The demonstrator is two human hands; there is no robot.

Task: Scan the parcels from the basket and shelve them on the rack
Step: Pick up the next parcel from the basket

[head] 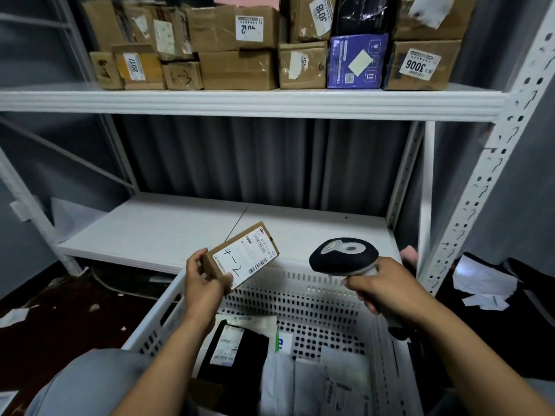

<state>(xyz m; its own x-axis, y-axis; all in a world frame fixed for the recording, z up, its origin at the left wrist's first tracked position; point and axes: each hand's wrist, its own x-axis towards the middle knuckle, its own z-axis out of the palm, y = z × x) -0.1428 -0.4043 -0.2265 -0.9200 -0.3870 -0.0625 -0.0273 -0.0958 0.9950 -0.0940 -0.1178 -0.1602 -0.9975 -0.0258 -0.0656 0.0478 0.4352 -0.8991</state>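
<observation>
A person's left hand [201,279] grips a small cardboard box [241,255] by its lower left end, thumb on the label, holding it tilted above the far left corner of a white perforated basket [300,298]. The box's white label faces up, with "4-2" handwritten beside printed barcodes. To the right of it, the right hand [387,291] is wrapped around the handle of a black-and-grey scanner [344,256], whose head sits level with the box and just apart from it. Below and between the two forearms, inside the basket, lie a black parcel [237,352] with a white label, a white plastic mailer [288,382] and other white packets. Beyond the hands stands a white metal rack [255,102]: its lower shelf [168,226] lies just behind the box, while the shelf above carries a row of stacked brown cartons [237,70] and a purple box [356,61]. Scraps of paper [480,283] lie on the dark floor to the right of the right hand.
</observation>
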